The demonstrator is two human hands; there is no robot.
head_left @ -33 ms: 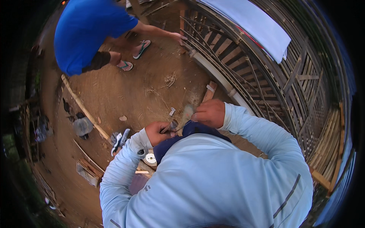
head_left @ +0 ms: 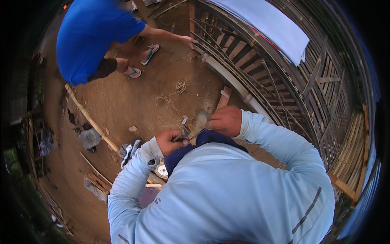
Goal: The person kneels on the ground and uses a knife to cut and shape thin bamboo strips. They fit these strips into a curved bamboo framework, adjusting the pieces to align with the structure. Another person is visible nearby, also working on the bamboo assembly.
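**Small dark piece pinched in left hand, right hand curled close by**

So, head view, the only one here. The small dark piece is held out in front of the body, just above the dark blue cloth at the lap, with thumb and fingers of the left hand pressed together on it. What it is exactly can't be made out, it's too small and blurry.

On the other side, the right hand is bent in, fingertips at the edge of a pale grey-green piece. Whether that's actually being pinched or just touched can't be told. Both arms are covered by light blue sleeves, and a dark watch is worn at the left wrist.

Around all that: a pale round disc is partly hidden by the left forearm, and a long wooden pole is laid across the dirt floor, with a clear plastic item beside it. A slatted panel is seen upper right, with a white sheet draped over it. Near its far end, a hand is reached out by a co-worker in a blue shirt.
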